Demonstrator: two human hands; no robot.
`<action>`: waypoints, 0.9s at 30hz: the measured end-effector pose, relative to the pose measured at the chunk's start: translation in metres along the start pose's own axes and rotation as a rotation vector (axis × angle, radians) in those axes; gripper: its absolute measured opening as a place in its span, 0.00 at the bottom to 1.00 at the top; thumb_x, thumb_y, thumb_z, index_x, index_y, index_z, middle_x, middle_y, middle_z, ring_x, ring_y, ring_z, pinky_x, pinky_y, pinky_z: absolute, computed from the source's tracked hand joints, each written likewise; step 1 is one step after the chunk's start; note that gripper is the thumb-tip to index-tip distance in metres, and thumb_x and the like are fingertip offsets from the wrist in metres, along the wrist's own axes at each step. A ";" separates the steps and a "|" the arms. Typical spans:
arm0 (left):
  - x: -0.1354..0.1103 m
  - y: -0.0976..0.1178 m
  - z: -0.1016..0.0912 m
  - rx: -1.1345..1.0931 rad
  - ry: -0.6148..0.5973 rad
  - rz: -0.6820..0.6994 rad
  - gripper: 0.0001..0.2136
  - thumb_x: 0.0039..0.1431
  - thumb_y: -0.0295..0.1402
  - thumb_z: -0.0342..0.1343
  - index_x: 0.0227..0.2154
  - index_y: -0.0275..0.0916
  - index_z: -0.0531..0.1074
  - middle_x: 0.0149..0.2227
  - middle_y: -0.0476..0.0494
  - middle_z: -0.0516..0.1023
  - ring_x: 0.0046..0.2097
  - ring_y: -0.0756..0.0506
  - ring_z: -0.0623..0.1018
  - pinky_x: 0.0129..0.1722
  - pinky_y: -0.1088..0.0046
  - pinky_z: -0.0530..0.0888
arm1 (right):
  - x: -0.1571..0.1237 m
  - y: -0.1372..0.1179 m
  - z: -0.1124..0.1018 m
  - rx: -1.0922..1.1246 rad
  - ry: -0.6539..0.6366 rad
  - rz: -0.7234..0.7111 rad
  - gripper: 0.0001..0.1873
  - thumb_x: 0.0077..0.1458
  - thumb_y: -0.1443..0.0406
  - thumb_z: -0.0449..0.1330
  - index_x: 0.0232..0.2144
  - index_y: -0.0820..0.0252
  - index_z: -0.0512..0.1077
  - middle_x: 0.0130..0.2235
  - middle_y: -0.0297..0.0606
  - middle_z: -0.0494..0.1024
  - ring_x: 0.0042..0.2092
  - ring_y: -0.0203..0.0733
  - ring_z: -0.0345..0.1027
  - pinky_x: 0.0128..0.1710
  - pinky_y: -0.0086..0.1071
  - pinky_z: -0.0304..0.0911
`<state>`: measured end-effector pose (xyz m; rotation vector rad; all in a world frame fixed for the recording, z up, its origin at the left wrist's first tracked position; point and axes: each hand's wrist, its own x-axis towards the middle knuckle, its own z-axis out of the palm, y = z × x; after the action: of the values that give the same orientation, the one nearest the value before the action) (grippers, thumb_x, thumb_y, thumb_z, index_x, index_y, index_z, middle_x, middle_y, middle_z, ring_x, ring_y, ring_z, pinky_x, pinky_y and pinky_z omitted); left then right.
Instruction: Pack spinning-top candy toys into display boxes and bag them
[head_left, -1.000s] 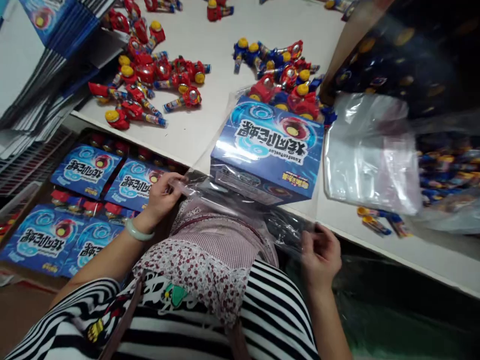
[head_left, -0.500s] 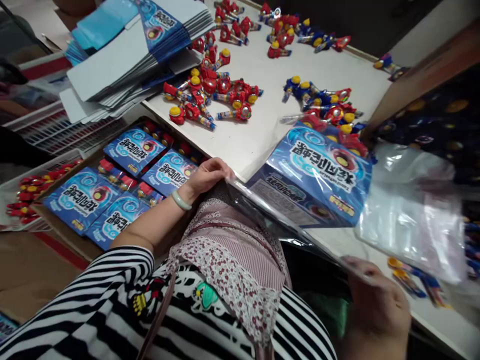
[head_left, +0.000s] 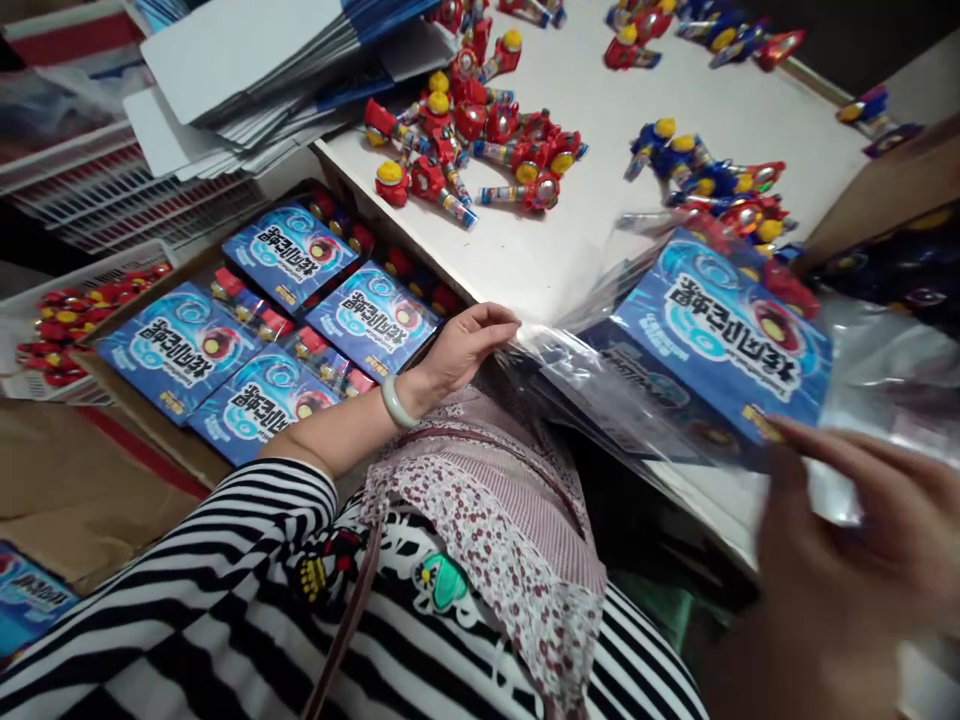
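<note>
A blue printed box (head_left: pixel 739 325) sits tilted across the near edge of the white table, inside a clear plastic bag (head_left: pixel 577 385). My left hand (head_left: pixel 457 350), with a pale bangle at the wrist, pinches the left corner of the bag's loose mouth between thumb and fingertips. At the box's near right corner is my right hand (head_left: pixel 862 540), blurred, its fingers stretched out and the thumb apart from them. I see no bag edge between those fingers. Whether the fingertips touch the box or the film over it is unclear.
On my left, a carton (head_left: pixel 202 465) holds several blue boxes with toys between them. Flattened box blanks (head_left: pixel 247 60) are stacked behind it. Red toys (head_left: pixel 517 150) and blue toys (head_left: pixel 675 155) lie on the white table (head_left: pixel 517 255). A white basket (head_left: pixel 90 320) holds more red toys.
My right hand has let go of the bag's mouth edge and moved up to the box's corner. The stretched edge has slackened. My left hand keeps its pinch; the whole view has shifted.
</note>
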<state>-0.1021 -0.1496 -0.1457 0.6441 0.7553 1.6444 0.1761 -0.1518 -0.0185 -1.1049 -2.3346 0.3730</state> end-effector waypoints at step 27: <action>-0.006 0.016 0.011 0.438 -0.088 0.317 0.12 0.52 0.43 0.68 0.27 0.38 0.78 0.29 0.49 0.76 0.33 0.51 0.74 0.36 0.72 0.71 | 0.119 -0.069 0.093 -0.447 -0.320 -0.336 0.12 0.60 0.71 0.53 0.30 0.66 0.76 0.34 0.45 0.75 0.40 0.47 0.68 0.41 0.41 0.60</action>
<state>-0.1025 -0.1562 -0.1260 1.1901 0.9982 1.7316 0.0172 -0.1047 -0.0238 -0.8582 -2.9229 -0.1157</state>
